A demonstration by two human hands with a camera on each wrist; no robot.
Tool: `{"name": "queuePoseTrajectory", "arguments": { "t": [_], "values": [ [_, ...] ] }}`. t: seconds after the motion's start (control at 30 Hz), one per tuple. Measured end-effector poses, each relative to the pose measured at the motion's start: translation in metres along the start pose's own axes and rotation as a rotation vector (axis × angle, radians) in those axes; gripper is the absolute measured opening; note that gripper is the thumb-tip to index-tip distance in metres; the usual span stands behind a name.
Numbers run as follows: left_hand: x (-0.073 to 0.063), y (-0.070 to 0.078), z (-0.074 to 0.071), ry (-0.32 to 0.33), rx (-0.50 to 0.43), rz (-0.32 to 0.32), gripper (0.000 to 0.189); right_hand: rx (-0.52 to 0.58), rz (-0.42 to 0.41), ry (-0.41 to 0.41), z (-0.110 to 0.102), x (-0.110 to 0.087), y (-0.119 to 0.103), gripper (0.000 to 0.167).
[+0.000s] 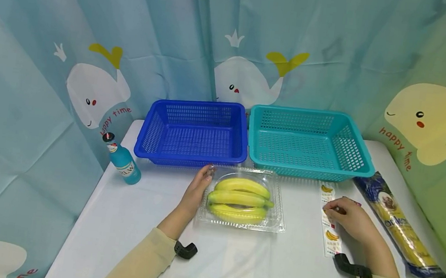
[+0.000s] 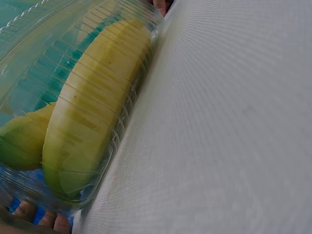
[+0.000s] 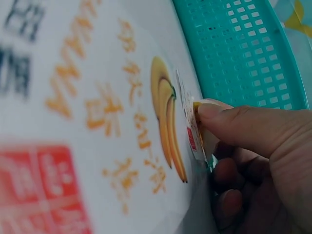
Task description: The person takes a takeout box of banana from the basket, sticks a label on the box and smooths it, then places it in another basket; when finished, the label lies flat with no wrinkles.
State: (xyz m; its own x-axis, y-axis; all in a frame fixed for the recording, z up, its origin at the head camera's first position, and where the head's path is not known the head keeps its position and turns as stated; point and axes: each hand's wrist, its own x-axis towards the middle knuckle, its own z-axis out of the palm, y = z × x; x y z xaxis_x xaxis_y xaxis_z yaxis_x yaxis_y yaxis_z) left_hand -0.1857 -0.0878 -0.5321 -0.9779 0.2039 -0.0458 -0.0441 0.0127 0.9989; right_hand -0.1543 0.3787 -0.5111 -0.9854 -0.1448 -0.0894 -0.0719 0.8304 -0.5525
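A clear plastic clamshell box (image 1: 281, 219) with several yellow-green bananas (image 1: 241, 199) in it lies in the middle of the white table. At its left edge, my left hand (image 1: 193, 196) grips the upper left corner; the left wrist view has fingertips (image 2: 48, 219) curled at the box's end. Right of the box lies a strip of banana stickers (image 1: 333, 247). Over this strip my right hand (image 1: 350, 217) pinches one sticker (image 3: 191, 131) between thumb and forefinger. That sticker stands up from the strip in the right wrist view, its edge partly hidden by the thumb.
Behind the box stand a blue basket (image 1: 189, 159) and a teal basket (image 1: 306, 170), side by side. A teal bottle (image 1: 125, 164) is at the left table edge. On the right lies a long blue-and-yellow packet (image 1: 397, 223). Whale-print curtains (image 1: 170, 23) hang around the table.
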Motion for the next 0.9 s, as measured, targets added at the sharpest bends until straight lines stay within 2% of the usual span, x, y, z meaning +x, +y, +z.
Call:
{"name": "queuePoseTrajectory", "arguments": {
  "t": [0.3, 0.6, 0.9],
  "values": [
    [-0.0001, -0.0007, -0.0019, -0.011, 0.015, -0.014, 0.056, 0.041, -0.006, 0.014, -0.0003, -0.0017, -0.0027, 0.009],
    [0.0006, -0.0032, -0.0023, -0.006, 0.018, -0.004, 0.055, 0.078, 0.024, -0.002, -0.0033, -0.0027, -0.0022, 0.021],
    [0.0012, -0.0019, -0.0005, 0.004, 0.001, 0.004, 0.057, 0.107, 0.018, 0.017, -0.0071, -0.0067, -0.0005, 0.016]
  ]
}}
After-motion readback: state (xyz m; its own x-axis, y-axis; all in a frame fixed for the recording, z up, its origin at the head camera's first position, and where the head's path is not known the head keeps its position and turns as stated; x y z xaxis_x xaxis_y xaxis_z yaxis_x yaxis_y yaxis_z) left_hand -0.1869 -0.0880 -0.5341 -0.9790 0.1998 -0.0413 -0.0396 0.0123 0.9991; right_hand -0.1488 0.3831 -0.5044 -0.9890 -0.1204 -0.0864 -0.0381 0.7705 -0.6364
